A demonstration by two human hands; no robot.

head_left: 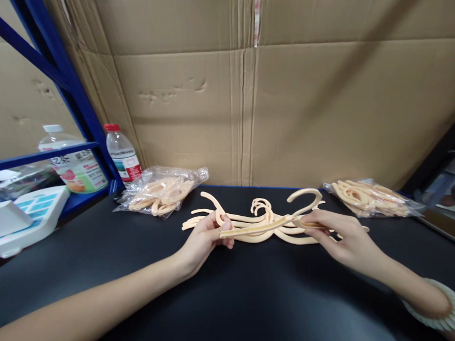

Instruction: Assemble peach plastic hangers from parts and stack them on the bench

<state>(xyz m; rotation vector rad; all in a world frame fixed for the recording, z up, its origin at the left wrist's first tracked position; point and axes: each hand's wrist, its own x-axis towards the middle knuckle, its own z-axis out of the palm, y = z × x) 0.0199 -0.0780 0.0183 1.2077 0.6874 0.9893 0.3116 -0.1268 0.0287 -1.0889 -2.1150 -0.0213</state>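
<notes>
Both my hands hold a beige clothes hanger (261,228) above the black tabletop, its hook curling up near the right. My left hand (206,234) is closed around one end of it, thumb on top. The fingers of my right hand (332,231) pinch it close to the hook's base. Just behind lie several more beige hangers (253,219) in a loose pile, their hooks bunched in the middle. My hands and the held hanger cover part of that pile.
Clear bags of beige hangers lie at the back left (163,193) and back right (372,198). A red-capped bottle (123,154), a larger bottle (78,170) and a white-and-blue plastic object (35,213) stand left, by a blue metal frame (63,70). Cardboard (327,104) walls the back.
</notes>
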